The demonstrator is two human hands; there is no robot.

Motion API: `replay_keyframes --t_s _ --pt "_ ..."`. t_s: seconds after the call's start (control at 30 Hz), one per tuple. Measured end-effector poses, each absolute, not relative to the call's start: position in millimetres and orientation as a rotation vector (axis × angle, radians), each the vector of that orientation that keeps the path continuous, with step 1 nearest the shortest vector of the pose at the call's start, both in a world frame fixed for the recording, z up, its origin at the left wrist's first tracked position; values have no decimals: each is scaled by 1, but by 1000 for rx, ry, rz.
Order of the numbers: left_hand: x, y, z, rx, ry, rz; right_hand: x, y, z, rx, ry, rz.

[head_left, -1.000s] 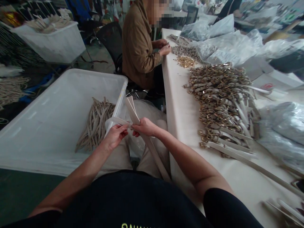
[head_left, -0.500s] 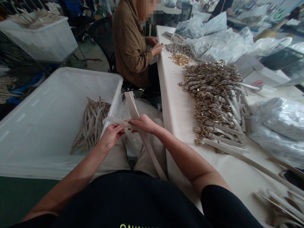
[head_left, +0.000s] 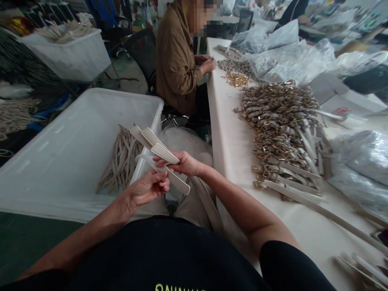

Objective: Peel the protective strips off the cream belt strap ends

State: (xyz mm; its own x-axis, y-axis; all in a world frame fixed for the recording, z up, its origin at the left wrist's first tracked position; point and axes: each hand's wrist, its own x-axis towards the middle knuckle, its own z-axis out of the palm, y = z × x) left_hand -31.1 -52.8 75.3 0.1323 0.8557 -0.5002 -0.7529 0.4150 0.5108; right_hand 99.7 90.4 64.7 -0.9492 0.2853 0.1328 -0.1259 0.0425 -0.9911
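Observation:
My right hand [head_left: 186,165] is closed around several pale beige leather straps [head_left: 165,153]. Their rounded, stitched ends fan out up and to the left, and their long tails [head_left: 207,200] hang over my lap. Just below it, my left hand [head_left: 148,188] pinches one more strap, whose rounded end [head_left: 180,184] sticks out to the lower right. A pale strap loop [head_left: 144,158] curves beside the bin's rim; I cannot tell for certain which strap it belongs to. The two hands are close together, at the near corner of the bin.
On my left stands a white plastic bin [head_left: 91,97] with a heap of straps [head_left: 119,161]. The table [head_left: 224,133] on my right bears a pile of buckled straps [head_left: 279,121], small gold parts [head_left: 236,79] and plastic bags [head_left: 360,161]. A co-worker [head_left: 177,60] sits at its far end.
The straps in my right hand have swung from nearly upright to leaning left, their ends now spread apart. The left hand's strap now shows its end at lower right. The view has shifted slightly.

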Motion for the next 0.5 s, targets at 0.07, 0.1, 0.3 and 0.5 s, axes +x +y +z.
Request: replay_keyframes --t_s 0.07,0.1,0.3,0.5 --pt "-26 -60 75 116 803 1146 100 89 64 -136 -2037 2015" --pt "-24 -64 74 102 788 1131 100 88 63 -128 -2050 2016" --pt "-37 -62 60 5 805 1144 100 84 67 -402 -1955 2105" --pt "-120 -25 26 -228 1291 1556 119 95 96 -434 -1914 2277"
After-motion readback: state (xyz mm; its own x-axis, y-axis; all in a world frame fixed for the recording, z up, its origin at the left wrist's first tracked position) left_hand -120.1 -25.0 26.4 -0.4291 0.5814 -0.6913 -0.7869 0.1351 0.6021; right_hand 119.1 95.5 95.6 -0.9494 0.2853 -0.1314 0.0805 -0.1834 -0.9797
